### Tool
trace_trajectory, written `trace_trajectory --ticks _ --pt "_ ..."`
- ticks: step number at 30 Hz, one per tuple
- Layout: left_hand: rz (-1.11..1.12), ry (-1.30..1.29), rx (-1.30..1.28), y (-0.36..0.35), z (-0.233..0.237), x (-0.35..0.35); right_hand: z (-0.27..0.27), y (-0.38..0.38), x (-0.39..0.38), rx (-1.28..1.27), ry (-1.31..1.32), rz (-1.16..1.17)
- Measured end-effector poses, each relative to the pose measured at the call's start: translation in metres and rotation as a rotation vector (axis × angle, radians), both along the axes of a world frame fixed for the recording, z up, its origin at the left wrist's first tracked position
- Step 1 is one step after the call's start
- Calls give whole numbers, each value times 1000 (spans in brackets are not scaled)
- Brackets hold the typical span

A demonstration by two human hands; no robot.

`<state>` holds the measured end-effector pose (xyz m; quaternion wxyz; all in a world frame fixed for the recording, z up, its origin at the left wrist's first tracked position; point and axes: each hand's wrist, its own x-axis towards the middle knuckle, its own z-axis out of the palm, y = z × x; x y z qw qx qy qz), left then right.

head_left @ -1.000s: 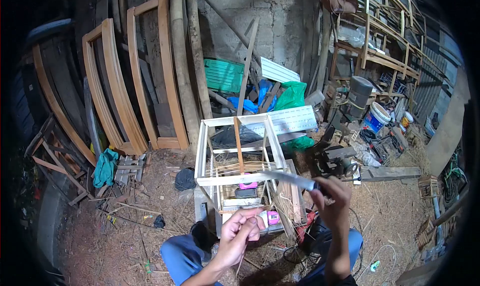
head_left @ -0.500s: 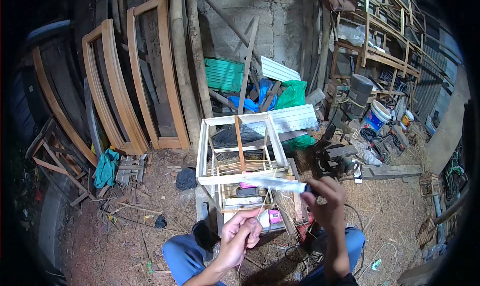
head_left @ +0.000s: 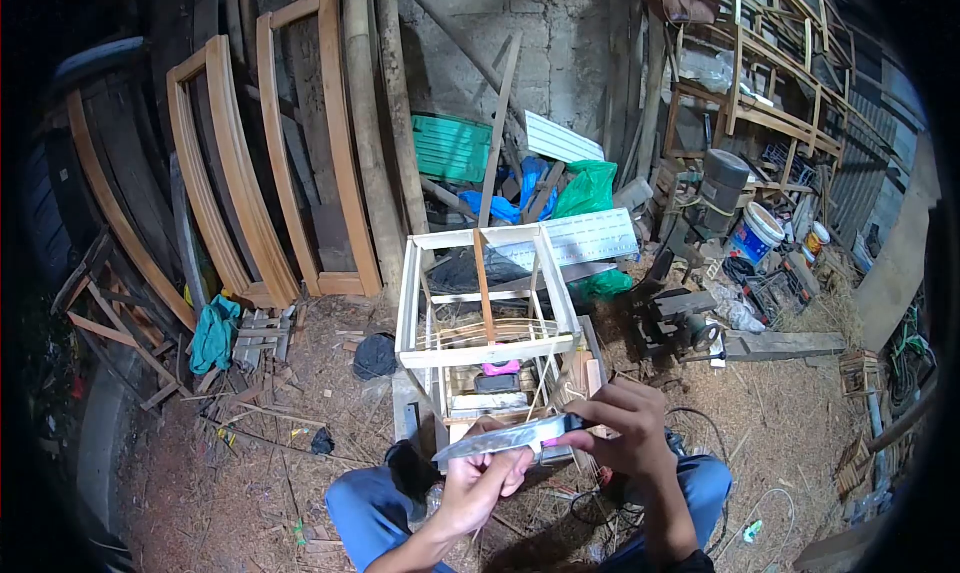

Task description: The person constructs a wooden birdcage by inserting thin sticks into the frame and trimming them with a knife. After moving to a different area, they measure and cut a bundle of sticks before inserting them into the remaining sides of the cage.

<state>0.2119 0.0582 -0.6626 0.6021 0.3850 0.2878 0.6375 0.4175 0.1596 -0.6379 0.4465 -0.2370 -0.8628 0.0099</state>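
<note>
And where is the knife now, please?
The knife is low centre in the head view, held in the right hand and crossing in front of the left hand.

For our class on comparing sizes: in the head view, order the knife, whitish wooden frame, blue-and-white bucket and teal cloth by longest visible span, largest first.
1. Whitish wooden frame
2. Knife, nearer the camera
3. Blue-and-white bucket and teal cloth: too alike to rank
</note>
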Motion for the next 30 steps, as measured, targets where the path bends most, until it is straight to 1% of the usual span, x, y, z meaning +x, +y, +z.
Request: trace_trajectory --ticks 2,4,5,6,8,11,12,14,15,16,18,19,20,21,22,25,28,29,30 --pt "-15 -16 0 3 3 -4 2 3 2 16 -8 -36" --pt "-49 -79 -42 5 5 -8 3 8 3 113 15 -75" --pt "-41 -78 -17 4 6 -9 -4 13 5 86 100 -136" --pt "-39 -80 -17 2 5 -9 -8 20 11 64 189 -255" --pt "0 -37 37 -2 1 -11 -7 31 31 -16 300 -401" --pt "27 -44 57 1 1 -15 -1 21 34 -46 300 -372" --pt "24 -46 55 3 0 -14 -2 14 33 -27 244 -351" --pt "69 -49 87 8 -3 -12 2 4 23 -24 204 -259" --pt "51 -62 86 7 -3 -11 8 0 14 0 200 -187" --pt "52 -60 84 5 -6 -9 6 -1 8 -35 169 -96" --pt "38 -41 102 3 -9 -3 15 -13 -3 10 -62 -29" --pt "61 -44 21 -2 0 2 13 -13 -5 10 -58 -34" --pt "56 -40 24 -1 -2 1 9 -11 -8 -8 -34 -7" --pt "-18 -28 30 -1 -4 -2 6 -8 -10 -26 -11 23" --pt "-89 -17 35 -1 -5 -3 4 -4 -8 -25 -9 24" --pt "-69 -53 -17 -2 0 -2 0 6 3 -30 71 -66" --pt "-107 -119 -69 -2 -1 -5 4 14 19 -9 131 -216" --pt "-121 -90 -33 0 -4 -6 4 14 18 -8 131 -213" --pt "-135 -61 1 1 -7 -7 3 12 18 -20 148 -151"
